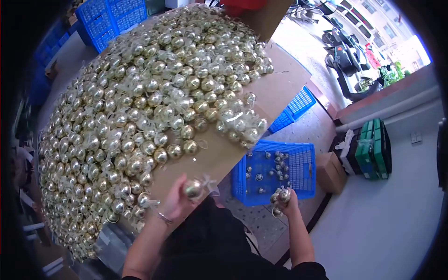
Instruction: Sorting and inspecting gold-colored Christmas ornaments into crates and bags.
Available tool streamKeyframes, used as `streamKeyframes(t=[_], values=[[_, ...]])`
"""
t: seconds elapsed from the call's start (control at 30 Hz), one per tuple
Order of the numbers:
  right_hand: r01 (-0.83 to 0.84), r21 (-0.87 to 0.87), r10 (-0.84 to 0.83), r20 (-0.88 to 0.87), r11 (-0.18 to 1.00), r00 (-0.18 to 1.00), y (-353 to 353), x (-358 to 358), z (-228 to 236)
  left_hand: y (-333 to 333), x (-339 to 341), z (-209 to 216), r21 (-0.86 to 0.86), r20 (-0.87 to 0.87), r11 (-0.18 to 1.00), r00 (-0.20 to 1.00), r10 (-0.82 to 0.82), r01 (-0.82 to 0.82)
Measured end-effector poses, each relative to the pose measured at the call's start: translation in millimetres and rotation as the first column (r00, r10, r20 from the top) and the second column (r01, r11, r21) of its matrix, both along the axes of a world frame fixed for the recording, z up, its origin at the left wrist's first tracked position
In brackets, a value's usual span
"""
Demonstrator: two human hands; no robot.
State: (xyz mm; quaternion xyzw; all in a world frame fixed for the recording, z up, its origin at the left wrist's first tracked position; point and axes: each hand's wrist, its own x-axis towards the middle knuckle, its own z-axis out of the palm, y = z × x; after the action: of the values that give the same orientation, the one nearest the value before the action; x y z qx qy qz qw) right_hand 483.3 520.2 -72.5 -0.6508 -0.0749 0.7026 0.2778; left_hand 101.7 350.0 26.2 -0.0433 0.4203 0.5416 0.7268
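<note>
A big heap of shiny gold baubles (140,100) with pale translucent ribbons covers most of the cardboard-topped table (196,168). At the table's near edge my left hand (171,203), with a bracelet at its wrist, grips a gold bauble (192,189) by its side; a clear ribbon sticks out from it. My right hand (292,206) is closed around several gold baubles (283,196). They hang above the near right corner of a blue plastic crate (305,170). Scattered baubles lie on the crate's floor.
More blue crates (297,103) stand beyond the table edge, others (112,21) at the far left. A cardboard box (329,171) and green cases (373,149) sit along the right wall. Scooters (345,60) are parked outside the doorway. A clear bagged bundle (240,123) lies on the table.
</note>
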Motion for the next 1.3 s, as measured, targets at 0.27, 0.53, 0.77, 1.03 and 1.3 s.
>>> streamKeyframes(t=[0.27,0.53,0.77,1.03,1.3], values=[[0.011,0.121,-0.031,0.163,0.993,0.986,54,125,-118,112,171,-50,-0.093,-0.111,0.871,0.864,-0.491,0.483],[-0.12,-0.021,0.121,0.127,0.993,0.984,28,129,-156,79,141,-65,-0.116,-0.16,0.843,0.827,-0.538,0.526],[-0.662,-0.322,0.711,0.052,0.677,0.702,-44,26,-163,-14,53,-32,-0.171,-0.229,0.985,0.973,-0.023,-0.017],[-0.894,0.03,0.835,0.373,-0.447,-0.404,-61,-162,-18,-110,2,-21,-0.084,-0.27,0.904,0.883,0.384,-0.419],[-0.678,0.562,0.8,0.596,-0.473,-0.065,-123,-437,101,-222,-42,-12,0.123,-0.498,0.832,0.691,0.524,-0.541]])
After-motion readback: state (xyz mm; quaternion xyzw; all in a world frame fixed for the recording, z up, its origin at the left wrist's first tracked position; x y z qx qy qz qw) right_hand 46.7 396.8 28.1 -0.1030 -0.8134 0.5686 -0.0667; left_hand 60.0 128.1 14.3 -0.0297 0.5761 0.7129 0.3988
